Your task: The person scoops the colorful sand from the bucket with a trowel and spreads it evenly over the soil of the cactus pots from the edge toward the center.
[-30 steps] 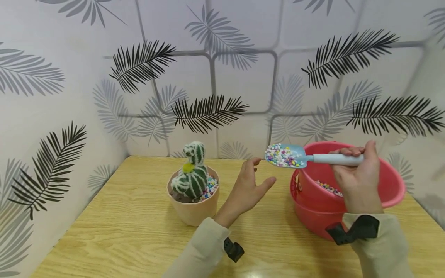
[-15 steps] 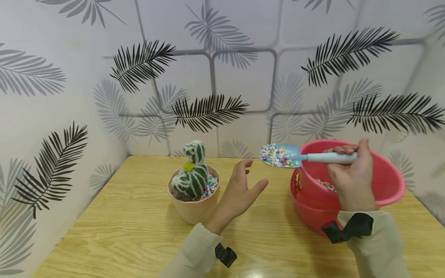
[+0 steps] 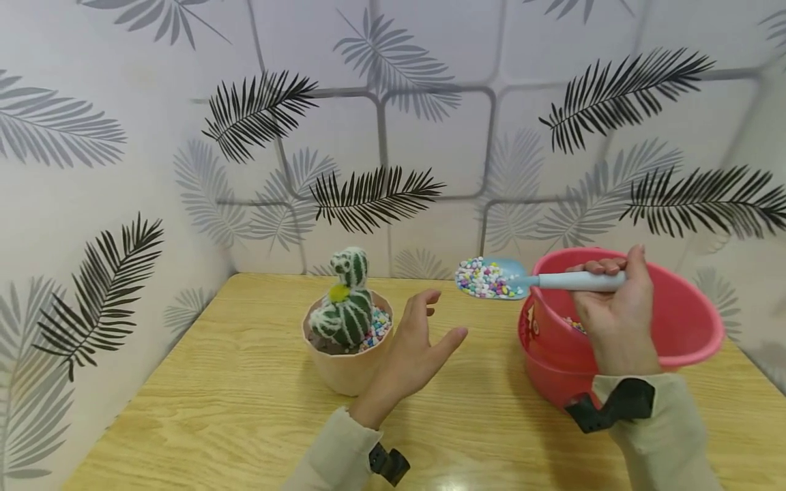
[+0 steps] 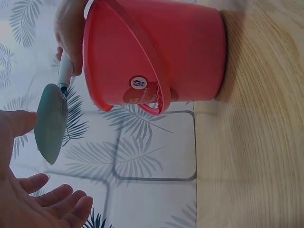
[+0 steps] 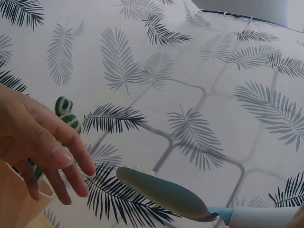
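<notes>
Above the worktop (image 3: 202, 382), the right hand (image 3: 617, 320) grips the scoop (image 3: 522, 280) roughly level, presumably against spilling pebbles (image 3: 482, 279), left hand (image 3: 413, 351) spread empty.

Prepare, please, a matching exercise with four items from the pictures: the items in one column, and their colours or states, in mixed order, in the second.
Column one
1. Scoop
2. Bucket
3. Pot
4. Left hand

Column two
A. Holding nothing
B. Pinkish red
C. Gripped by the right hand
D. Contains the cactus figure

Pairs: 1-C, 2-B, 3-D, 4-A
</notes>
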